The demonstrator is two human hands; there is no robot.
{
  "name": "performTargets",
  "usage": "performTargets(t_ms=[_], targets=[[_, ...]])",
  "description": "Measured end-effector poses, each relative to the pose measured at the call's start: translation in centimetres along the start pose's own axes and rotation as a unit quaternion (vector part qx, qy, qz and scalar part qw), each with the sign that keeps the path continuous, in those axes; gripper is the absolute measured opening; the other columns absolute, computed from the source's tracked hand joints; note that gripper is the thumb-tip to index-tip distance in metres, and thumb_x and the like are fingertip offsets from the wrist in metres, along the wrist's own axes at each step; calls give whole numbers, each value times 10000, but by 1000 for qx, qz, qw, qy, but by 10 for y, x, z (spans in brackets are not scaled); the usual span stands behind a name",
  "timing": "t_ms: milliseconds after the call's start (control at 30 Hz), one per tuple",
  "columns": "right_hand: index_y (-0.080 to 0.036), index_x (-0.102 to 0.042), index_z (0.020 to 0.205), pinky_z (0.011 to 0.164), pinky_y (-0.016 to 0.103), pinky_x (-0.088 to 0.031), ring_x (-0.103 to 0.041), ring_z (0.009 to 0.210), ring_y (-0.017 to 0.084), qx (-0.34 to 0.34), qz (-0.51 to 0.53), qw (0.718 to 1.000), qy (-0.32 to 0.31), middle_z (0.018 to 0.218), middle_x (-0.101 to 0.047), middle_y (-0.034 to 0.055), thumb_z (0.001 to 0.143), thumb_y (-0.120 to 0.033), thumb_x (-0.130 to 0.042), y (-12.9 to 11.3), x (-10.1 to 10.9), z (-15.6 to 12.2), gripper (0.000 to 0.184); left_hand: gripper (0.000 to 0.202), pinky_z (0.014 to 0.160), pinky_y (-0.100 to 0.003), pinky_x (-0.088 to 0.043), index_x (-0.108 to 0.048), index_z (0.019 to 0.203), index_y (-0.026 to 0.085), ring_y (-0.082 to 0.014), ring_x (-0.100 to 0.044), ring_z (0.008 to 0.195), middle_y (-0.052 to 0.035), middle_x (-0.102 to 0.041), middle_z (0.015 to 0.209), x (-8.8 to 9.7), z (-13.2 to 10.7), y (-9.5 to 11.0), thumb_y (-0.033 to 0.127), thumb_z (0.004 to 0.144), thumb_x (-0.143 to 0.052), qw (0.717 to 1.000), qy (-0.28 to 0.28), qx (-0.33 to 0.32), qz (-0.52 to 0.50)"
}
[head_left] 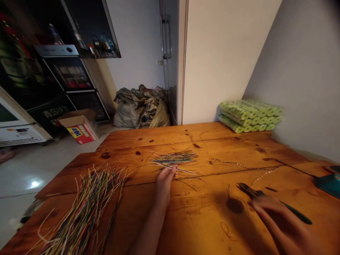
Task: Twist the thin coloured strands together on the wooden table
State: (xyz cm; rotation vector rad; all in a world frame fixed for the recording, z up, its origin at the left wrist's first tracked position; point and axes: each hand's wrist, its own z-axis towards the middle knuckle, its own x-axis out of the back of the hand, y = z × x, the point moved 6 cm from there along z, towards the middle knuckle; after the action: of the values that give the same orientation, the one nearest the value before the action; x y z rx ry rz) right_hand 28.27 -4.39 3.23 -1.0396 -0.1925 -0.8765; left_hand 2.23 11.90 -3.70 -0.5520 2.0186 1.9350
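My left hand [165, 179] reaches forward over the wooden table [202, 219]. Its fingers are pinched together on thin strands at the near edge of a small pile of coloured wires [175, 158]. My right hand [278, 219] is low at the right, blurred by motion, and lies over the handles of a dark pair of pliers [248, 190] whose jaws point left. A large bundle of long coloured wires [87, 205] lies on the table's left side.
A stack of green rolls [249, 115] sits at the table's far right by the wall. A thin beaded cord [240, 164] runs across the table. A dark flat object [329, 182] lies at the right edge. On the floor are a cardboard box [79, 125] and sacks [140, 106].
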Motion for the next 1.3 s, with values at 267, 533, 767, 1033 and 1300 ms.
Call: performTargets(t_ms=[267, 533, 767, 1033, 1300], targets=[[-210, -506, 751, 648, 309, -488, -620, 664, 181, -70, 299, 940, -147, 705, -645, 34, 730, -431, -585, -43, -163, 101, 236, 194, 687, -255, -454, -689, 723, 150, -159, -608, 706, -38, -698, 729, -4, 2, -3, 328, 650, -669, 991, -40, -59, 117], [-228, -423, 791, 477, 226, -380, -510, 468, 105, -98, 338, 901, -254, 600, -604, -35, 831, -333, -466, -20, -202, 67, 120, 180, 660, -272, -461, -695, 705, 164, -171, -607, 673, -32, -689, 697, -3, 0, -2, 331, 650, -662, 980, -32, -74, 182], [-217, -428, 827, 451, 205, -299, -396, 452, 65, -88, 382, 872, -294, 673, -614, -31, 850, -350, -465, -32, -199, 67, 140, 195, 670, -240, -418, -616, 581, 153, -119, -540, 619, 22, -613, 575, -14, -7, 8, 323, 666, -656, 993, -58, -27, 102], [-215, -400, 860, 481, 217, -321, -440, 496, 78, -98, 390, 851, -338, 672, -591, -35, 813, -332, -504, -31, -199, 69, 164, 192, 650, -256, -435, -649, 648, 151, -142, -565, 623, -1, -645, 616, -11, -3, 2, 344, 652, -653, 984, -61, -40, 162], [-229, -399, 862, 474, 219, -299, -421, 478, 77, -109, 419, 833, -345, 656, -568, -53, 785, -357, -543, -30, -202, 69, 207, 190, 662, -259, -448, -648, 652, 156, -161, -596, 661, -13, -668, 638, -12, -3, 4, 342, 679, -619, 978, -63, -54, 194]])
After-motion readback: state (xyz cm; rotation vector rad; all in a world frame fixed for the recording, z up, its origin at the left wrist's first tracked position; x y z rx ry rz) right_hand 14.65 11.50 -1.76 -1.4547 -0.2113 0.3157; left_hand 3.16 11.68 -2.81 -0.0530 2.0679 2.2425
